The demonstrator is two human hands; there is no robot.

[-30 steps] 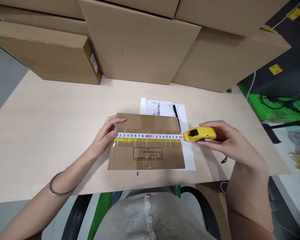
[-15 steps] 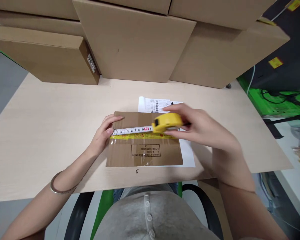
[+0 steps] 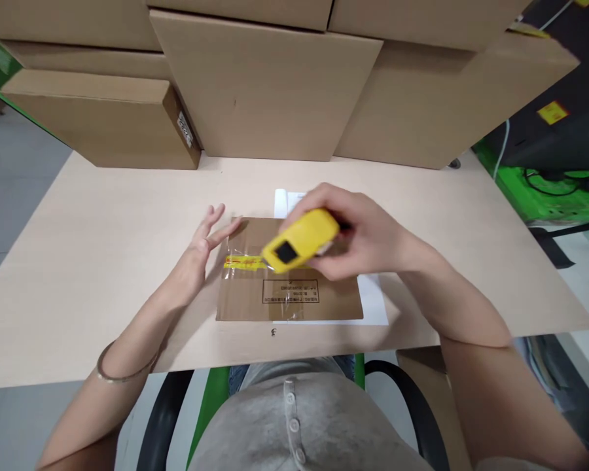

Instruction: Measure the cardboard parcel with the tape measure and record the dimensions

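Note:
A flat cardboard box (image 3: 245, 297) lies on the table, with yellow printed tape (image 3: 243, 262) across it and a printed label frame on its top. My right hand (image 3: 356, 229) grips a yellow tape measure (image 3: 307, 239) above the box; no blade shows out of its case. At the box's left edge is my left hand (image 3: 196, 258), its fingers spread and one fingertip at the far left corner. Under the box, a white sheet of paper (image 3: 375, 304) sticks out at the right and the far side.
Large cardboard boxes (image 3: 265, 85) stand along the back of the pale table (image 3: 103, 261). A smaller box (image 3: 112, 124) is at the back left. Dark equipment and a green surface (image 3: 544, 196) with black cables lie beyond the right edge. Chair arms flank my body.
The tape measure's blade, stretched across the box before, is now out of sight. My right hand has moved left and tilted the case. My left hand has let go and its fingers have spread.

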